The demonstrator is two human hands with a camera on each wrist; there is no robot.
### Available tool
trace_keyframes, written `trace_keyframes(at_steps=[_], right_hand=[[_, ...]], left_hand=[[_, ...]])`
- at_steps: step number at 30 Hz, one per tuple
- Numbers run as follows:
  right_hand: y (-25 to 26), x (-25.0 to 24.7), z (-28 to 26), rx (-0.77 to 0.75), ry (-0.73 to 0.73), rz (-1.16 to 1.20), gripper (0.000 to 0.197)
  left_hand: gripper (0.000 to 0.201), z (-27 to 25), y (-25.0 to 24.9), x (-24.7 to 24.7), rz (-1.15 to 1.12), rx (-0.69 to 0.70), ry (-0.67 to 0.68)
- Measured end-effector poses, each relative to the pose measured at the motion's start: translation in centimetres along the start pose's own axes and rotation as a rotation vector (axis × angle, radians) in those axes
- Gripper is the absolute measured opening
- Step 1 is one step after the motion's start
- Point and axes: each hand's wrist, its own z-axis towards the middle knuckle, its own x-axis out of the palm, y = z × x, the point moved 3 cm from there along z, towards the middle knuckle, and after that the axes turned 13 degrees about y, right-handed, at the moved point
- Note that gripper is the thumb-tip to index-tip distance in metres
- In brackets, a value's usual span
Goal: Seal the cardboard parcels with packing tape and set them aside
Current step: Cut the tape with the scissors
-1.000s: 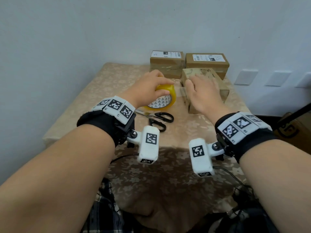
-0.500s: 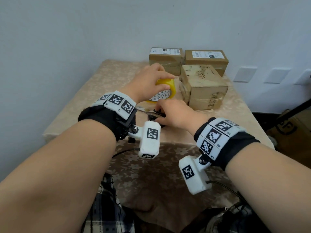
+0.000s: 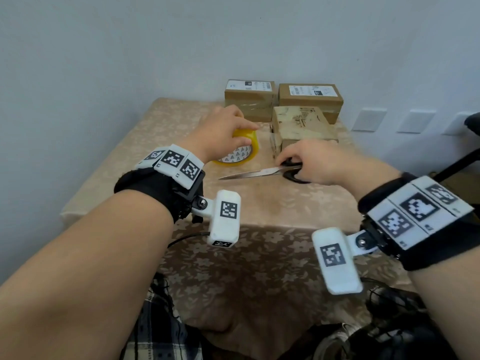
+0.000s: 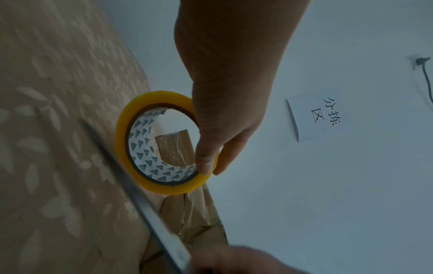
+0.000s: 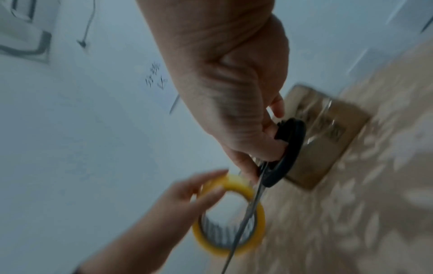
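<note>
My left hand point(image 3: 233, 129) grips the yellow tape roll point(image 3: 242, 153) standing on edge on the table, thumb and fingers pinching its rim point(image 4: 161, 146). A clear strip of tape point(image 4: 196, 207) runs from the roll to the near cardboard parcel point(image 3: 301, 124). My right hand point(image 3: 293, 162) holds the black handles of the scissors point(image 3: 294, 174) just in front of that parcel. The blades point(image 3: 249, 174) are together and point left, below the roll. In the right wrist view my fingers sit in the handle loops point(image 5: 288, 152).
Two labelled cardboard parcels point(image 3: 249, 100) point(image 3: 310, 98) stand against the wall at the back of the table. A patterned beige cloth point(image 3: 161, 126) covers the table. A paper sign point(image 4: 321, 118) hangs on the wall. Wall sockets point(image 3: 368, 119) are at the right.
My right hand left the parcel's top, reached down to the scissors, picked them up and carried them right toward the parcel. My left hand stayed on the tape roll.
</note>
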Motion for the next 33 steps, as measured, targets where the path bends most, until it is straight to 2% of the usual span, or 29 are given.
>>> trace_keyframes(at_steps=[5, 8, 11, 13, 14, 17, 21, 25, 29, 31, 33], right_hand=[[-3.3, -1.0, -1.9, -0.043, -0.077, 0.421, 0.035], [-4.3, -1.2, -1.5, -0.075, -0.184, 0.634, 0.034], [-4.1, -1.9, -0.4, 0.011, -0.434, 0.561, 0.028], [-3.2, -2.1, 0.5, 0.136, -0.573, 0.381, 0.036], [-2.5, -2.0, 1.0, 0.193, -0.597, 0.301, 0.044], [-0.6, -1.1, 2.5, 0.272, -0.619, 0.178, 0.061], [-0.5, -0.3, 4.1, 0.319, -0.624, 0.202, 0.053], [-1.8, -0.3, 4.6, 0.231, -0.642, 0.311, 0.051], [-3.6, -0.9, 4.1, 0.242, -0.621, 0.388, 0.052], [-3.9, -1.5, 3.2, 0.151, -0.598, 0.567, 0.05], [-3.6, -1.7, 1.7, 0.038, -0.492, 0.8, 0.046]], left_hand=[[0.038, 0.0, 0.6, 0.1, -0.072, -0.055, 0.027], [0.039, 0.1, 1.0, 0.1, -0.094, -0.073, 0.034], [0.039, 0.2, 1.2, 0.1, -0.119, -0.075, 0.037], [0.039, 0.2, 1.1, 0.2, -0.13, -0.075, 0.032], [0.039, 0.2, 1.0, 0.3, -0.137, -0.072, 0.027], [0.039, 0.3, 0.7, 0.5, -0.153, -0.062, 0.019], [0.038, 0.3, 0.4, 0.7, -0.174, -0.059, 0.02], [0.036, 0.3, 0.0, 0.7, -0.178, -0.059, 0.017], [0.034, 0.7, -0.6, 0.8, -0.178, -0.065, 0.011], [0.034, 1.0, -0.7, 1.0, -0.145, -0.083, 0.037], [0.034, 1.3, -0.7, 1.0, -0.111, -0.098, 0.054]])
